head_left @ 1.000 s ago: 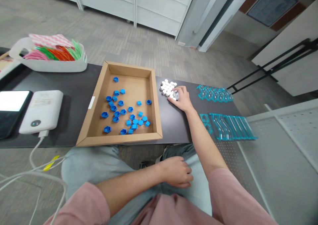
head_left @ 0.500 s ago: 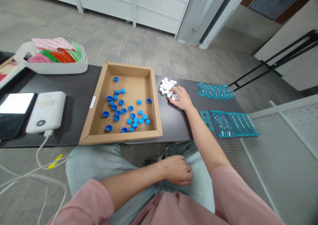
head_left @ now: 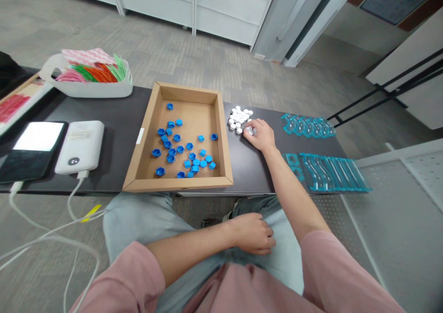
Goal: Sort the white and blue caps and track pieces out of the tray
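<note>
right hand [head_left: 261, 134] at the white pieces [head_left: 238, 115]
fingers curl over a few; i can't tell if they grip.

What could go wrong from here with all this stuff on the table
The right hand could nudge loose white pieces over the far edge of the table, close behind them. A leg might snag the cable hanging from the power bank. The cardboard tray reaches the near edge, so a bump could shift it.
</note>
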`<state>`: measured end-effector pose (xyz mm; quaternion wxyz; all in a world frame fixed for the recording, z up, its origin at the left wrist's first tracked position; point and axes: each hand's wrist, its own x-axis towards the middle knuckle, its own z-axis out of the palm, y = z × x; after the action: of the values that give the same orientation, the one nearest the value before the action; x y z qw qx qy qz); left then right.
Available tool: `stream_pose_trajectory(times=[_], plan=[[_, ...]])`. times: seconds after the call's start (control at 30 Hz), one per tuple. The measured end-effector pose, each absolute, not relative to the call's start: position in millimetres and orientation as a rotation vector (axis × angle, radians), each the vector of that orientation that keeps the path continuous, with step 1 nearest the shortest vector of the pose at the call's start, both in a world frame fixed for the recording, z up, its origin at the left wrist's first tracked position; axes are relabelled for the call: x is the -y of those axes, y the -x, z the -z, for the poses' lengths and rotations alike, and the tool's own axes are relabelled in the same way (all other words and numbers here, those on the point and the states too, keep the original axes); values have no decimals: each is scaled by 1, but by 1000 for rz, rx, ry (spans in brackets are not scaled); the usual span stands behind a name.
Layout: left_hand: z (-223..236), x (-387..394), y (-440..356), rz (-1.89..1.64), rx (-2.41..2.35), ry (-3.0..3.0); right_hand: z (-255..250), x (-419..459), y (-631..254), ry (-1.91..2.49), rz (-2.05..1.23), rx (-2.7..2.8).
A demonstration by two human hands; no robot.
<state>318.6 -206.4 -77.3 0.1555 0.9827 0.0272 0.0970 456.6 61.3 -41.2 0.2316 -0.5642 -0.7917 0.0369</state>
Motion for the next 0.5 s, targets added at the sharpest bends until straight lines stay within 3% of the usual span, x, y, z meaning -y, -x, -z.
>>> stream_pose_trajectory(times=[0.5], plan=[[70,196,-322,-332,-71,-2844,36,-56,-450,1589,-83,2199]])
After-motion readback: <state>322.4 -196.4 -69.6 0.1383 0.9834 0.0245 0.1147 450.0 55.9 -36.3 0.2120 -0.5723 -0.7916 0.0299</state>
